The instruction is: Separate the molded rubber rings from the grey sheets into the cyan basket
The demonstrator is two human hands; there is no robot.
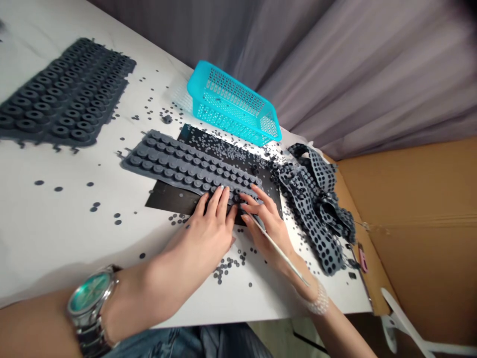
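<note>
- Left hand [210,223], fingers spread, presses the studded sheet [188,163]; right hand [271,227] pinches a slim white stick [280,252].
- Studded sheet, across a black mat [167,197]: many studs in place; apparently unfinished.
- Loose discs [118,216], perforated sheets [310,219] at right: probably completed portion.
- Turquoise basket [231,127] behind: contents indistinct.

Silver watch [93,306], teal dial [88,293], on left wrist [121,308]; pale beaded bracelet [319,300] on right wrist [309,275]; blue denim [179,344]

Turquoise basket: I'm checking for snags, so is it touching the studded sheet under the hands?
Apart: the head view shows a strip of black mat between the turquoise basket and the studded sheet.
</note>
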